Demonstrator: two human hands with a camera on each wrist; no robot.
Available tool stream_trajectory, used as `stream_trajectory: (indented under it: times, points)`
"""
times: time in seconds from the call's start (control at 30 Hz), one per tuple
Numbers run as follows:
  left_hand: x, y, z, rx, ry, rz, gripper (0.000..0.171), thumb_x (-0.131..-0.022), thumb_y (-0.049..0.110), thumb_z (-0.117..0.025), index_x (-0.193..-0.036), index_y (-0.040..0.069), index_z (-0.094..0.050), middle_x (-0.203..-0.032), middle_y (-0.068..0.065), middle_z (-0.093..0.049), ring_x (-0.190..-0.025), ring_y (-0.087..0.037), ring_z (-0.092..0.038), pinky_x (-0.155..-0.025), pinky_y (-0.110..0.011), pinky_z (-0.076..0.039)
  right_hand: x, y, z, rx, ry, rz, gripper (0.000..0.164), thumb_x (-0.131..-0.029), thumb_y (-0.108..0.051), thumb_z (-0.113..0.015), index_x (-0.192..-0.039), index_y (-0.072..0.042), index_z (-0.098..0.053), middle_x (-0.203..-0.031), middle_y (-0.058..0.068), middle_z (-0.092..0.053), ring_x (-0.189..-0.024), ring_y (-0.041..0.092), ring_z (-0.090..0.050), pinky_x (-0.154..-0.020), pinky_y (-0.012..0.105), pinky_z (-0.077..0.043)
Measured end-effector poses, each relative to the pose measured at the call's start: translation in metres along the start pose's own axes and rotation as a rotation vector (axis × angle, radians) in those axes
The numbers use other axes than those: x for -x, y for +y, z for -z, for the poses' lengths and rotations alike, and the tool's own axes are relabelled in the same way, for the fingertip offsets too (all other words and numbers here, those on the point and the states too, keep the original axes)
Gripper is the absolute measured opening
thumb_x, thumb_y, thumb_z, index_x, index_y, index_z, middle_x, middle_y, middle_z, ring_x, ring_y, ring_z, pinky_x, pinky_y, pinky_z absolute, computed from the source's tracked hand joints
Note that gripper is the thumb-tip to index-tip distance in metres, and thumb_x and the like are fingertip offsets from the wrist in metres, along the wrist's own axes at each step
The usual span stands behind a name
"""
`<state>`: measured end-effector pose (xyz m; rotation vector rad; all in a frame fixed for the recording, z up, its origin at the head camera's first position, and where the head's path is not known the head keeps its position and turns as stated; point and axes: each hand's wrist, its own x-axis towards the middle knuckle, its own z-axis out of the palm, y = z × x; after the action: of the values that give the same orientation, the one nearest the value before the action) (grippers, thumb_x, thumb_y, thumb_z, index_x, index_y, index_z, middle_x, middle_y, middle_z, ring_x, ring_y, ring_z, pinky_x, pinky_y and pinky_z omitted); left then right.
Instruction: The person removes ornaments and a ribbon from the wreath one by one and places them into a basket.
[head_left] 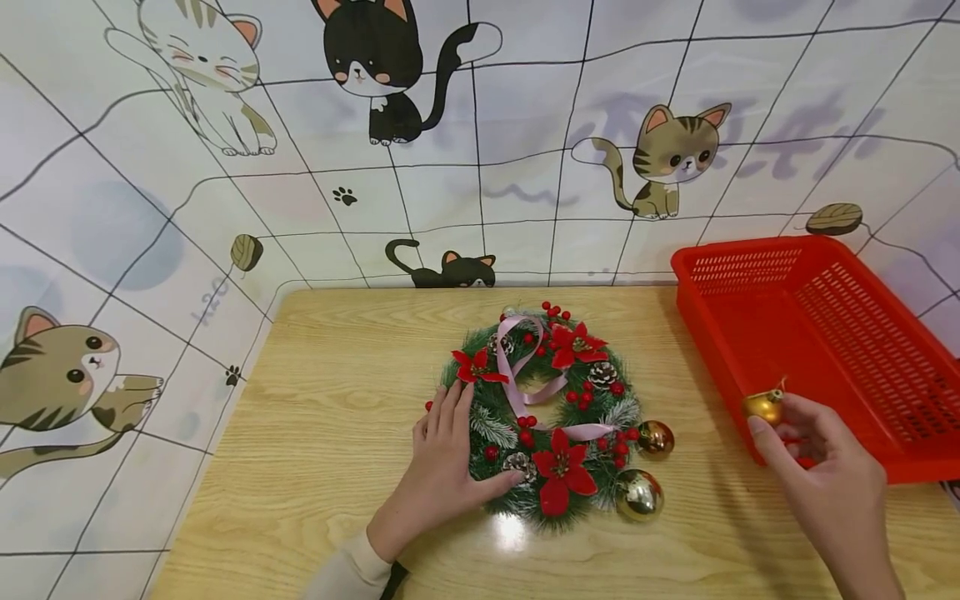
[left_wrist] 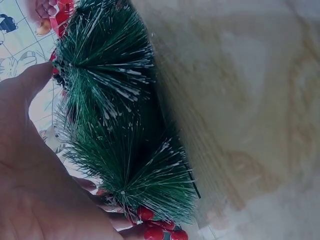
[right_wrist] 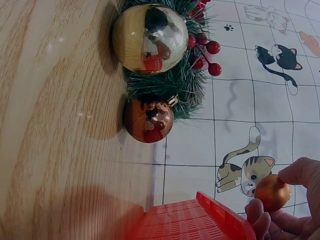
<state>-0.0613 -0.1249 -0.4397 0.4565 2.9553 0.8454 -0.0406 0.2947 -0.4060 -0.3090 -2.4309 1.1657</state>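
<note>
A green Christmas wreath [head_left: 491, 425] with red poinsettias, berries, pinecones and a pink ribbon lies on the table. My left hand [head_left: 446, 462] rests on its left side, fingers stretched over the greenery and thumb near a pinecone [head_left: 519, 467]. In the left wrist view, frosted needles [left_wrist: 120, 125] fill the space beside that palm. My right hand [head_left: 832, 467] pinches a small matte gold Christmas ball [head_left: 763, 407] between thumb and fingers, above the near-left rim of the red basket. At the wreath's right edge sit a shiny gold ball [head_left: 639, 495] and a smaller copper ball [head_left: 656, 439].
The red plastic basket [head_left: 708, 358] with perforated walls stands at the right of the wooden table [head_left: 330, 400]. A cat-patterned covering [head_left: 525, 192] rises behind the table and along its left side.
</note>
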Motion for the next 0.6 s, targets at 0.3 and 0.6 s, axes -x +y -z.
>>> stream_trajectory:
  times: [0.3,0.6]
  points:
    - [-0.0009,0.0044,-0.0017,-0.033,-0.009,0.010,0.132,-0.082,0.079,-0.079,-0.174,0.006,-0.017,-0.178,-0.021,-0.018,-0.163,-0.051,-0.010,-0.116,-0.078,-0.024,-0.0003,0.0020,0.0001,-0.027,0.010,-0.002,0.042,-0.093,-0.006,-0.086,-0.133,-0.004,-0.073,-0.091,-0.017,-0.068,-0.079,-0.004,-0.060,-0.071,0.005,-0.046]
    - [-0.0032,0.0029,-0.0036,-0.057,-0.013,-0.012,0.128,-0.083,0.075,-0.080,-0.173,0.006,-0.020,-0.177,-0.022,-0.019,-0.162,-0.051,-0.012,-0.116,-0.079,-0.023,-0.0026,0.0052,0.0028,-0.006,0.006,-0.014,0.042,-0.095,-0.008,-0.086,-0.134,-0.002,-0.072,-0.091,-0.018,-0.067,-0.082,-0.004,-0.059,-0.071,0.004,-0.046]
